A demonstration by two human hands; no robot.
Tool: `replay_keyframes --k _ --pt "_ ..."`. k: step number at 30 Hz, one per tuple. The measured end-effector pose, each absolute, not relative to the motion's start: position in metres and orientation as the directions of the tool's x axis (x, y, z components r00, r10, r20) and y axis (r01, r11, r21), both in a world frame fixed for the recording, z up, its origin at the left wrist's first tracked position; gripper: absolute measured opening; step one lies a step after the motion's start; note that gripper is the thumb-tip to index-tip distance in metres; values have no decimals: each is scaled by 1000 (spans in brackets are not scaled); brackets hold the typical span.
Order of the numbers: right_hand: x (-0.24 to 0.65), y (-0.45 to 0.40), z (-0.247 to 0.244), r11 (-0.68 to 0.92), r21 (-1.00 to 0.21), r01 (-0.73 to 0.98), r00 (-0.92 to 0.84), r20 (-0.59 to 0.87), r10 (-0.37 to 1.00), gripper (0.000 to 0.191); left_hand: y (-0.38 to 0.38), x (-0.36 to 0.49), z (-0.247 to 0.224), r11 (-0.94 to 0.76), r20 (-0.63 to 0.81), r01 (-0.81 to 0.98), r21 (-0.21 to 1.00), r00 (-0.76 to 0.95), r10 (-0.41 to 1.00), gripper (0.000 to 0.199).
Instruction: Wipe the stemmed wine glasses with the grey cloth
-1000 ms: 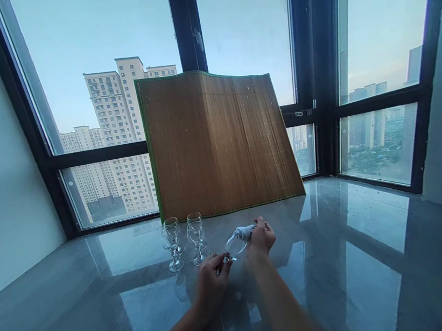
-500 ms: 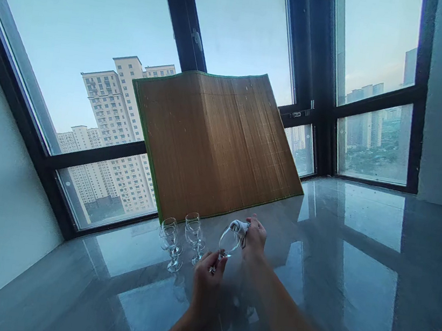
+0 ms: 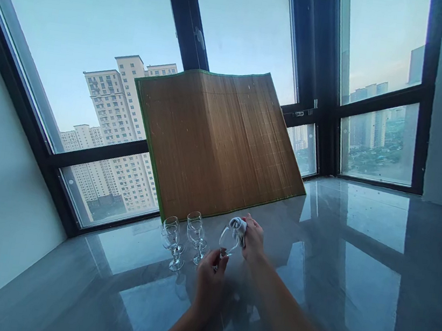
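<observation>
My left hand (image 3: 211,269) is closed around the stem end of a clear stemmed glass (image 3: 228,241), which is tilted above the glossy surface. With closed fingers, my right hand (image 3: 253,238) holds a white cloth (image 3: 238,227) against the rim side of that glass. Left of my hands, several stemmed glasses stand upright close together, among them one at the front (image 3: 171,239) and one to its right (image 3: 195,231). The foot of the held glass is mostly hidden by my left fingers.
A brown woven mat (image 3: 219,143) with green edging leans against the dark window frame (image 3: 191,20) behind the glasses. The glossy grey tiled surface (image 3: 308,307) reflects the windows. Walls stand at the far left and right.
The view has shifted slightly. My right hand and the cloth have moved a little along the rim side of the held glass. Both hands keep their hold.
</observation>
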State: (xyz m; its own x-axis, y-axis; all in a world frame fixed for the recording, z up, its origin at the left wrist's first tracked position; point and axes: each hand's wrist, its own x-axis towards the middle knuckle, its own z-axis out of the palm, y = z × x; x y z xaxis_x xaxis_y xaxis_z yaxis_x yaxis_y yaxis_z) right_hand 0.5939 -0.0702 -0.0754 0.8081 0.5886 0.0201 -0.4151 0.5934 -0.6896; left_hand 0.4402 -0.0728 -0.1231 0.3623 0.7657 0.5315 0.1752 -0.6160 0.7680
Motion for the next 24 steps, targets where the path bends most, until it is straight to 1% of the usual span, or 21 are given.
replay_keyframes --k 4,7,12,15,18,20,24 --pt "592 -70 -75 593 -686 -422 780 59 623 43 -71 441 -124 -611 511 203 765 384 769 25" --pt "591 -69 -76 610 -680 -407 799 58 598 45 -72 441 -123 -602 510 179 778 379 772 25" --pt "593 -69 -79 598 -743 -303 834 97 543 43 -73 441 -121 -614 535 152 774 363 763 24" --pt "593 -72 -78 551 -820 -157 873 145 465 38 -75 441 -120 -617 549 123 777 347 761 25" --pt "591 -73 -76 473 -879 51 884 260 388 34 -76 442 -118 -632 574 98 769 332 749 20" --pt "588 -73 -75 456 -883 113 855 320 408 34 -78 443 -118 -640 577 96 762 346 739 16" --pt "584 -72 -75 464 -880 102 783 359 509 33 -80 443 -118 -650 575 102 753 377 726 13"
